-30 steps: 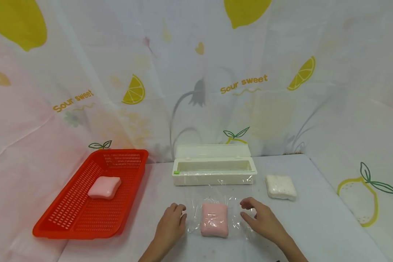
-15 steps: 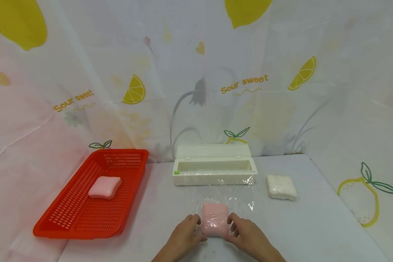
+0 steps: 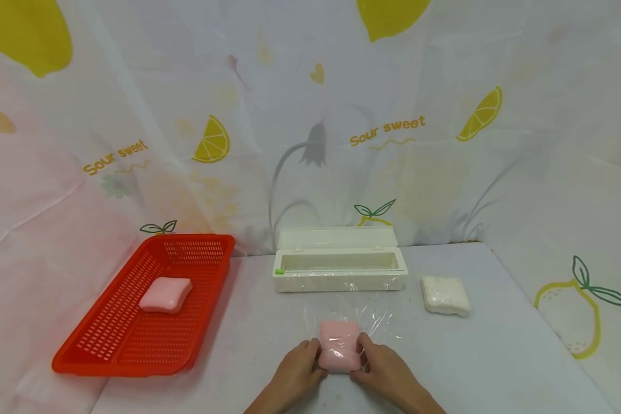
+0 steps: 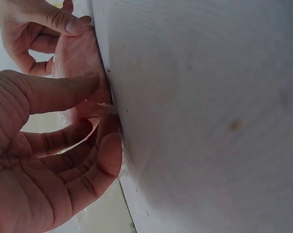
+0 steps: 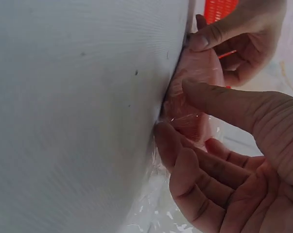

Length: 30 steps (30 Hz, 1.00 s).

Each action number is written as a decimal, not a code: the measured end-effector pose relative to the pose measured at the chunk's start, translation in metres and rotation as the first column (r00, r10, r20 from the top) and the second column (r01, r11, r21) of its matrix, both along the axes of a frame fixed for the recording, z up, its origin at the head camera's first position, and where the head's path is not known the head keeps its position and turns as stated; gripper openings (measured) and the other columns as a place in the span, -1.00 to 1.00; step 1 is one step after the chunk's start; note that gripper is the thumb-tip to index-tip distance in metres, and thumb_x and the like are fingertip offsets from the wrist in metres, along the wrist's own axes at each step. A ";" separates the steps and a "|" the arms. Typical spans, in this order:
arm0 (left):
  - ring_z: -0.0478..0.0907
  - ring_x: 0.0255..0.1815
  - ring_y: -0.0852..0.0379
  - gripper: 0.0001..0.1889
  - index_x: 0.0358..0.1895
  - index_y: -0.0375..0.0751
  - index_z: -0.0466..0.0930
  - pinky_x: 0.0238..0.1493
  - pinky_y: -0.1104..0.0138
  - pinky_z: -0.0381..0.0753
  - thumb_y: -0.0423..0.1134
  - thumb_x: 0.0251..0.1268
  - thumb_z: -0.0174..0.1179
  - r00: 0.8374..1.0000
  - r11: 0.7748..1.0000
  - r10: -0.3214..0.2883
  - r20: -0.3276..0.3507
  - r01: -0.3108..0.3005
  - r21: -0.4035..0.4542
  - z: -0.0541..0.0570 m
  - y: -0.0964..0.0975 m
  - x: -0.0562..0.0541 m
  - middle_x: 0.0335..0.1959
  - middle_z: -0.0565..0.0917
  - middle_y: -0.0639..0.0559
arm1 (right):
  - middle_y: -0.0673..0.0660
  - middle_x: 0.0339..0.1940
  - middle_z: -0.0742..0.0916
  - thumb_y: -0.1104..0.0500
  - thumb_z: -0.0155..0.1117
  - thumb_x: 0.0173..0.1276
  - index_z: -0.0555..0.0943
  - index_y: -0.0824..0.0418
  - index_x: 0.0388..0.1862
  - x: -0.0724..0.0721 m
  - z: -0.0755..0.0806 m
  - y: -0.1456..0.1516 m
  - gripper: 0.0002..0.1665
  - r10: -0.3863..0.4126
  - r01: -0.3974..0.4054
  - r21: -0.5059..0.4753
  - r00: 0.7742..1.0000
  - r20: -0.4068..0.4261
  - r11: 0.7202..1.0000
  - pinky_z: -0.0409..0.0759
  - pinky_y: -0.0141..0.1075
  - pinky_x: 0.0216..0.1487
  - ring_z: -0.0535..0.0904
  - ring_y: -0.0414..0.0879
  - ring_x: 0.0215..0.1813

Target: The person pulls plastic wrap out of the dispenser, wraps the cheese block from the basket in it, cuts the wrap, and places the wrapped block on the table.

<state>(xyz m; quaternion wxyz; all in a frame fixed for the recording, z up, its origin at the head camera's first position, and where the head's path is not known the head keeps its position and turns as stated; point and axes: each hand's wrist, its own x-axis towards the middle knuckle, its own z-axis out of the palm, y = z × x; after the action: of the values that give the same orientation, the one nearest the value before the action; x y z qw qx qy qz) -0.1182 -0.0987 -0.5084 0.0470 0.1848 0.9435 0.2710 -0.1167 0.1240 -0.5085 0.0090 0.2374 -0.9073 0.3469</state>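
A red basket (image 3: pixel 155 340) sits at nine o'clock from the pink block (image 3: pixel 338 348) (under clear film (image 3: pixel 378 323)) on your table (image 3: pixel 497 356); your left hand (image 3: pixel 296 368) grips that block at eight; your right hand (image 3: pixel 388 369) likewise at four; a white block (image 3: pixel 446 295) lies at two.

Lemon-print backdrop (image 3: pixel 284 109) behind red basket (image 3: pixel 157 336), white block (image 3: pixel 445 295).

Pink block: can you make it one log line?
pink block: on table, clear film over it | left grip: holds left side | right grip: holds right side
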 end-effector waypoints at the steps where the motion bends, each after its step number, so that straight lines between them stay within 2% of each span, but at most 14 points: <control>1: 0.31 -0.43 0.30 -0.69 -0.25 -0.09 0.43 -0.39 0.35 0.40 -0.25 0.10 0.43 1.000 1.000 -0.008 -0.018 0.008 0.009 0.000 0.000 0.000 -0.42 0.40 0.21 | -0.11 -0.53 0.64 0.20 0.58 -0.03 0.38 0.08 -0.26 -0.001 0.000 0.000 -0.48 0.002 -0.002 -0.003 1.000 -0.002 1.000 0.42 -0.38 -0.49 0.45 -0.36 -0.50; 4: 0.30 -0.46 0.31 -0.71 -0.30 -0.06 0.41 -0.43 0.38 0.36 -0.27 0.10 0.41 0.999 0.998 -0.021 -0.039 0.023 0.061 0.000 -0.002 0.000 -0.46 0.38 0.24 | -0.14 -0.53 0.64 0.19 0.56 0.01 0.40 0.06 -0.26 -0.002 0.000 0.002 -0.51 0.014 -0.014 -0.025 1.000 0.013 1.000 0.45 -0.38 -0.47 0.48 -0.37 -0.48; 9: 0.37 -0.50 0.35 -0.76 -0.32 -0.08 0.46 -0.47 0.44 0.39 -0.33 0.10 0.38 0.999 0.981 -0.029 -0.021 0.033 0.189 0.003 -0.006 -0.004 -0.50 0.47 0.25 | -0.15 -0.51 0.69 0.16 0.52 0.11 0.45 0.05 -0.23 -0.004 0.006 0.005 -0.61 0.011 -0.009 -0.054 0.999 0.038 0.998 0.49 -0.36 -0.46 0.54 -0.37 -0.45; 13: 0.44 -0.48 0.37 -0.78 -0.28 -0.10 0.49 -0.45 0.45 0.46 -0.36 0.12 0.37 0.999 0.970 -0.034 -0.003 0.034 0.241 0.007 -0.007 -0.010 -0.43 0.57 0.23 | -0.16 -0.50 0.69 0.16 0.49 0.15 0.51 0.06 -0.21 -0.009 0.013 0.009 -0.67 -0.004 0.006 -0.060 1.000 0.031 0.998 0.49 -0.35 -0.46 0.54 -0.37 -0.46; 18: 0.44 -0.47 0.35 -0.78 -0.21 -0.13 0.50 -0.47 0.42 0.46 -0.34 0.17 0.37 0.998 0.964 -0.002 0.065 -0.015 0.267 0.017 -0.006 -0.018 -0.38 0.62 0.19 | -0.16 -0.47 0.70 0.09 0.45 0.24 0.59 0.10 -0.15 -0.018 0.021 0.012 -0.74 -0.012 0.016 -0.062 0.998 0.061 0.998 0.47 -0.36 -0.47 0.52 -0.37 -0.47; 22: 0.45 -0.48 0.29 -0.76 -0.17 -0.15 0.51 -0.50 0.39 0.45 -0.22 0.22 0.38 0.995 0.952 0.032 0.099 -0.061 0.300 0.025 -0.004 -0.028 -0.40 0.63 0.17 | -0.14 -0.44 0.72 -0.01 0.38 0.33 0.63 0.12 -0.10 -0.029 0.026 0.012 -0.71 -0.037 0.044 -0.069 0.993 0.108 0.997 0.47 -0.36 -0.49 0.52 -0.34 -0.47; 27: 0.49 -0.45 0.23 -0.72 -0.14 -0.17 0.52 -0.48 0.35 0.49 -0.10 0.27 0.34 0.991 0.937 0.068 0.111 -0.102 0.334 0.031 -0.002 -0.044 -0.40 0.64 0.13 | -0.13 -0.46 0.70 -0.04 0.34 0.35 0.64 0.14 -0.10 -0.046 0.032 0.012 -0.69 -0.091 0.105 -0.105 0.987 0.132 0.989 0.47 -0.35 -0.52 0.52 -0.28 -0.49; 30: 0.51 -0.45 0.21 -0.72 -0.15 -0.19 0.51 -0.48 0.34 0.51 -0.08 0.30 0.32 0.992 0.934 0.092 0.087 -0.117 0.338 0.034 0.000 -0.052 -0.41 0.62 0.10 | -0.10 -0.50 0.68 -0.03 0.36 0.34 0.64 0.17 -0.11 -0.055 0.035 0.011 -0.68 -0.120 0.142 -0.147 0.981 0.149 0.979 0.48 -0.33 -0.51 0.53 -0.23 -0.50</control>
<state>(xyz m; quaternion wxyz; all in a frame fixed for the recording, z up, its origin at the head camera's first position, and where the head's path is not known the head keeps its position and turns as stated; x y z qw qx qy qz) -0.1702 -0.0985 -0.4748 0.0325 0.1302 0.8884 0.4391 -0.1720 0.1347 -0.4739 -0.0130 0.1506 -0.8893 0.4315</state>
